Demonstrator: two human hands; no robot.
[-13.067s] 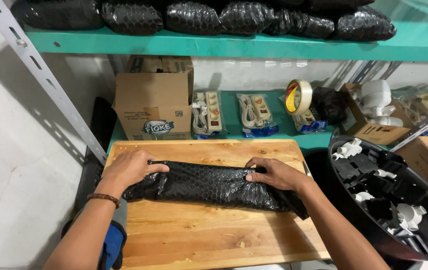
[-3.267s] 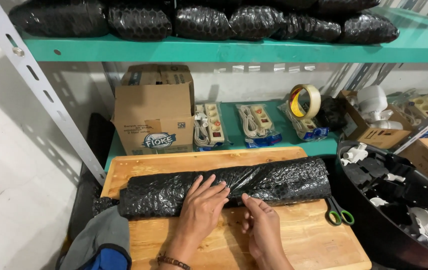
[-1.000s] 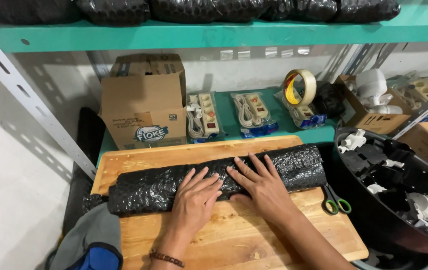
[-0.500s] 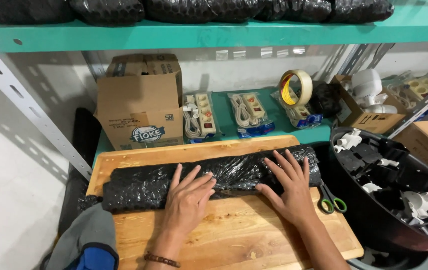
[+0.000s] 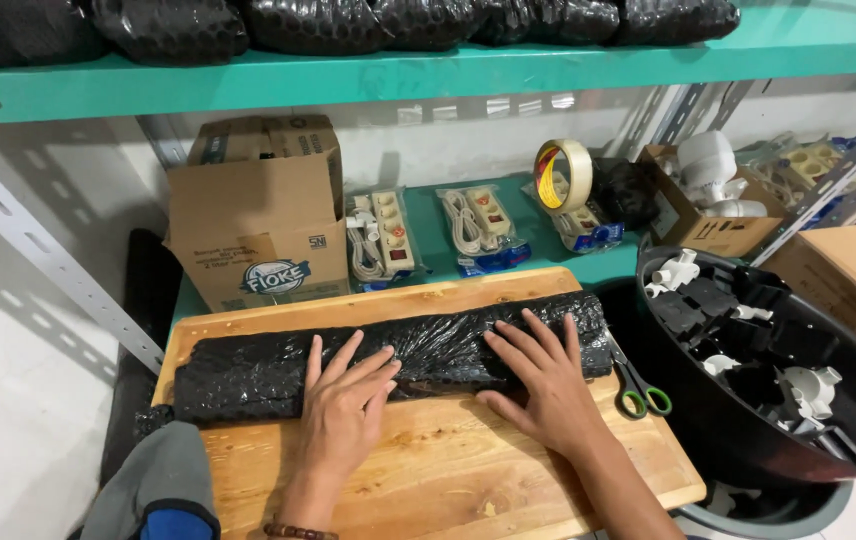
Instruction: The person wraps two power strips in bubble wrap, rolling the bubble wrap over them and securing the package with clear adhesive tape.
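Observation:
A long roll wrapped in black bubble wrap point(image 5: 238, 375) lies lengthwise across a wooden board point(image 5: 428, 470). My left hand point(image 5: 343, 410) rests flat on the roll's middle, fingers spread. My right hand point(image 5: 540, 378) presses flat on the roll nearer its right end, fingers apart too. Neither hand grips anything. The roll's left end reaches the board's left edge; its right end stops near a pair of green-handled scissors point(image 5: 640, 388).
A black tub point(image 5: 748, 430) of black and white plastic parts stands at the right. Behind the board, a teal shelf point(image 5: 508, 255) holds a cardboard box point(image 5: 258, 225), packaged power strips point(image 5: 383, 232), a tape roll point(image 5: 561, 175). More black wrapped bundles point(image 5: 368, 20) lie above.
My hands have spread apart along the roll; the right hand slid toward its right end, the left stayed near the middle. The roll itself has stayed on the board.

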